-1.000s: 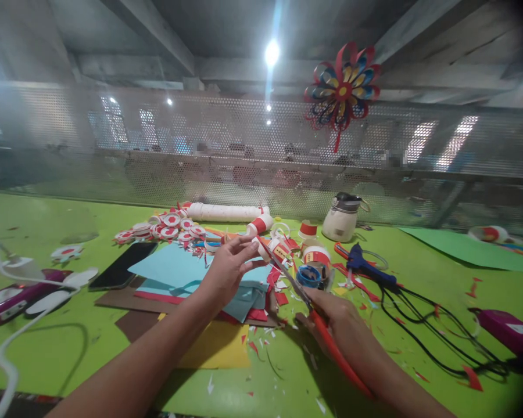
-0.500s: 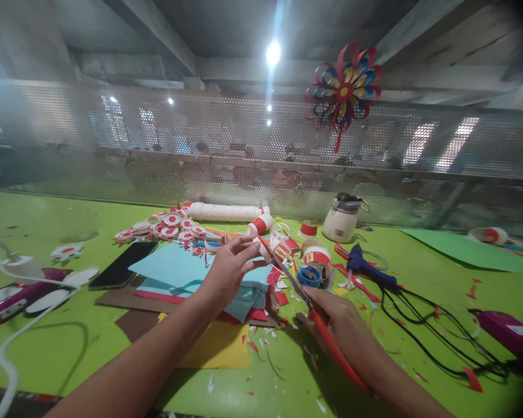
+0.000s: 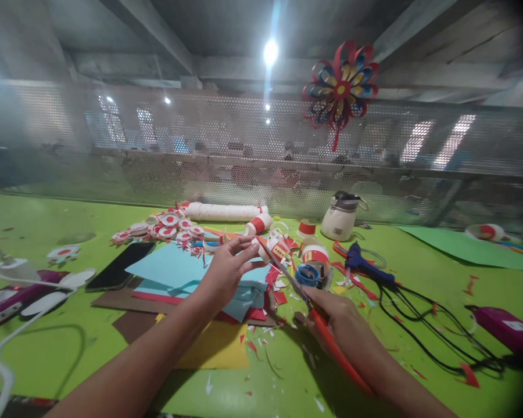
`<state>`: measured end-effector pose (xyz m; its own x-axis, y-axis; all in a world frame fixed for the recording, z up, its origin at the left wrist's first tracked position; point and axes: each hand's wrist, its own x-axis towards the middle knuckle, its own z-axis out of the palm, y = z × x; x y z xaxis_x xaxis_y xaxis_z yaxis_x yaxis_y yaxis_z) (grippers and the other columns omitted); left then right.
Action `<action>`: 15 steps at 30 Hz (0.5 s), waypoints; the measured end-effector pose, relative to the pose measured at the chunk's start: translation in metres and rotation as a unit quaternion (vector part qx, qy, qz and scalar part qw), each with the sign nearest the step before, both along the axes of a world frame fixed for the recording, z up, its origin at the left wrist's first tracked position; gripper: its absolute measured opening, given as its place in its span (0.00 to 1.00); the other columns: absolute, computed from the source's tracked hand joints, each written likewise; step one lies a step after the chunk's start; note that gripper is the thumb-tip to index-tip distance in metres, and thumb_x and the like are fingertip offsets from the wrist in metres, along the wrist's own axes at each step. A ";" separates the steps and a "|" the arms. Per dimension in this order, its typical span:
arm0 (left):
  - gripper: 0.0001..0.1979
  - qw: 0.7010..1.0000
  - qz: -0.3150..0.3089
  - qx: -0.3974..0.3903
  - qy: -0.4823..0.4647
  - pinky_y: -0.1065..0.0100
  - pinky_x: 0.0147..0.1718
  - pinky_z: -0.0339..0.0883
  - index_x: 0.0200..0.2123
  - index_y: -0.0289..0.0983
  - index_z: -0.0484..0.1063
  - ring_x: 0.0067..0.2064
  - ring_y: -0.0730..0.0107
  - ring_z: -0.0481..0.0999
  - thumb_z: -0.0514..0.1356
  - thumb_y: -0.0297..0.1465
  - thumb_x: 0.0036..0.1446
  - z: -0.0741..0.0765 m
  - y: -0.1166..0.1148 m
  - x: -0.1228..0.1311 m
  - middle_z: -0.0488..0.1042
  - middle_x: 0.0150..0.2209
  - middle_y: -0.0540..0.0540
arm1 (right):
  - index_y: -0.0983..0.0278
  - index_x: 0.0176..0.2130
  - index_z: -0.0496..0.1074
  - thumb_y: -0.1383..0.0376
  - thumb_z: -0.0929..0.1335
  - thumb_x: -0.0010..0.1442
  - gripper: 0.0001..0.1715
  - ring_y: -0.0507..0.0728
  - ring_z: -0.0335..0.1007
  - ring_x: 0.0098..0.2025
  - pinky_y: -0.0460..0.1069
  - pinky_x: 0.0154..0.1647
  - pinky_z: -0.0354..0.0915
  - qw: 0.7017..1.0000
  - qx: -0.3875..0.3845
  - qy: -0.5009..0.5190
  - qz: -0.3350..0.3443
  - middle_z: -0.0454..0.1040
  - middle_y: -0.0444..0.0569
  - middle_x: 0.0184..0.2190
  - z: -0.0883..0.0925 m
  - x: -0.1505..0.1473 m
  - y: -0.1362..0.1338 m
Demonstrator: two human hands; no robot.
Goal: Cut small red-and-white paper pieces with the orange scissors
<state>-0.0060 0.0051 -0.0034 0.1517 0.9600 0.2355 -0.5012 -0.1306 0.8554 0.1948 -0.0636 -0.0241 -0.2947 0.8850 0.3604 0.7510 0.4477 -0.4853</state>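
My left hand (image 3: 226, 268) pinches a small white-and-red piece of paper cup (image 3: 258, 249) between thumb and fingertips. Scissors (image 3: 336, 352) with orange-red handles are gripped in my right hand (image 3: 345, 320). Their blades point up and left and reach the held piece; whether they are cutting through it is too small to tell. Cut red-and-white paper cups (image 3: 314, 255) and a blue roll of tape (image 3: 307, 275) lie just beyond the scissors. Under my left forearm and hand is a stack of light blue paper sheets (image 3: 165, 268).
A pile of red-and-white paper discs (image 3: 168, 226) and a long white cup stack (image 3: 226, 212) lie behind. A phone (image 3: 119, 267) is at left, a blue glue gun (image 3: 368, 264) with black cable at right. A flask (image 3: 340, 217) stands near the perforated screen (image 3: 244, 145).
The view has shifted very slightly to the left-hand things' side, so the surroundings sit a little differently. Both hands, the scissors and the held piece stay nearly where they were.
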 end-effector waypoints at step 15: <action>0.15 0.999 0.040 0.006 0.014 0.57 0.41 0.67 0.38 0.33 0.72 0.39 0.63 0.73 0.65 0.29 0.43 0.001 0.000 0.002 0.72 0.36 0.42 | 0.63 0.42 0.74 0.73 0.63 0.52 0.18 0.61 0.72 0.39 0.53 0.41 0.65 1.000 -0.001 0.005 0.010 0.77 0.51 0.39 0.000 0.001 0.002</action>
